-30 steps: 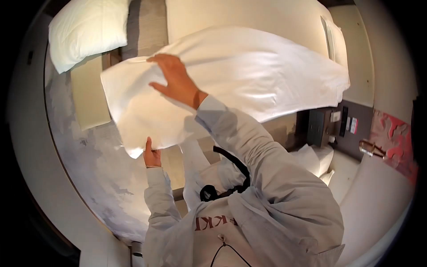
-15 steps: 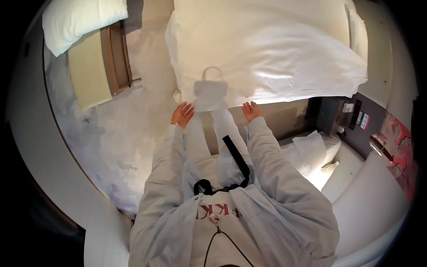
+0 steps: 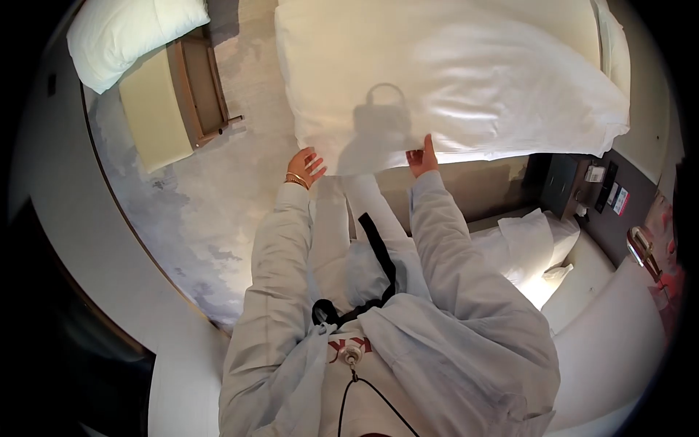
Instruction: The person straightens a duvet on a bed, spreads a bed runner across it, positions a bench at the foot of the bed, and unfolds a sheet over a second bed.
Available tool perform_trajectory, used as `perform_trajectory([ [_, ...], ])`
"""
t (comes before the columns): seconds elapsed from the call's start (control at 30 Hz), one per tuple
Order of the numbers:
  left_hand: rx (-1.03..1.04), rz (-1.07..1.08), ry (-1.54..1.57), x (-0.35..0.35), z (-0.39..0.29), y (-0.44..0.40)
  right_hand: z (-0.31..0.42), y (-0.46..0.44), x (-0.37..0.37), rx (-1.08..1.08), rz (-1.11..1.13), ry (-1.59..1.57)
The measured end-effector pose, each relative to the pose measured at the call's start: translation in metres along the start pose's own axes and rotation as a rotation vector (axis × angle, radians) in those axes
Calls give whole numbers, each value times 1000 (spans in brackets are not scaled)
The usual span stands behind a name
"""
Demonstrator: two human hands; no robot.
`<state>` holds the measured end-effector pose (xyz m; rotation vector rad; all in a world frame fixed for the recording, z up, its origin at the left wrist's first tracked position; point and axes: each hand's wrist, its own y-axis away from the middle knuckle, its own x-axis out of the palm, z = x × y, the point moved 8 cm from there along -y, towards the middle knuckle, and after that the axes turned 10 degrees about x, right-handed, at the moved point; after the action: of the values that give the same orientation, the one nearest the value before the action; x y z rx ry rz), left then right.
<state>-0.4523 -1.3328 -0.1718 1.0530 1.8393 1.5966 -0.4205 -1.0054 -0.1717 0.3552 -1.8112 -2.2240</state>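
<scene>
A white duvet (image 3: 466, 95) covers the bed in front of me, its near edge hanging above my legs. My left hand (image 3: 306, 167) is at the duvet's near left corner, fingers apart and turned inward; whether they press on the fabric is hard to see. At the near edge farther right, my right hand (image 3: 423, 157) has one finger stretched up against the duvet. Its other fingers are curled round the hem. The shadow of my head lies on the fabric between both hands.
A pillow (image 3: 135, 36) rests on an upholstered wooden piece of furniture (image 3: 156, 109) at the far left. Behind me on the right is another bed with white pillows (image 3: 513, 247). A nightstand (image 3: 564, 182) and a wall lamp (image 3: 644, 251) stand beyond. Patterned carpet (image 3: 196, 233) covers the floor.
Both hands have moved up to the duvet's near edge. The right hand has turned and its fingers have curled onto the hem. My view has shifted slightly.
</scene>
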Motion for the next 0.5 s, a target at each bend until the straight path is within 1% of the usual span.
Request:
perform_trajectory([
  [0.03, -4, -3, -5, -2, 6, 1, 15, 15, 6, -149, -66, 133],
  [0.1, -87, 62, -77, 1, 23, 6, 25, 44, 18, -183, -60, 152],
  [0.17, -98, 114, -60, 12, 36, 14, 39, 60, 26, -231, -33, 165],
  [0.2, -116, 161, -43, 24, 41, 19, 42, 61, 30, -191, 23, 192],
  [0.23, -122, 132, -20, 32, 46, 23, 43, 59, 28, -151, 76, 222],
  [0.27, -109, 149, -23, 41, 48, 27, 46, 54, 22, -164, 91, 214],
  [0.33, -53, 84, 178, 58, 42, 38, 43, 32, 13, -143, 77, 210],
  [0.37, 47, 56, 155, 68, 31, 49, 38, 29, 13, -78, 69, 116],
  [0.4, 61, 68, 157, 73, 23, 58, 31, 30, 11, -8, 56, 26],
  [0.43, 105, 135, 54, 80, 14, 62, 25, 43, 15, 43, 55, -82],
  [0.47, 143, 197, -50, 86, 8, 65, 15, 50, 12, 97, -33, -179],
  [0.5, 136, 194, -56, 84, 5, 64, 8, 48, 11, 121, -50, -235],
])
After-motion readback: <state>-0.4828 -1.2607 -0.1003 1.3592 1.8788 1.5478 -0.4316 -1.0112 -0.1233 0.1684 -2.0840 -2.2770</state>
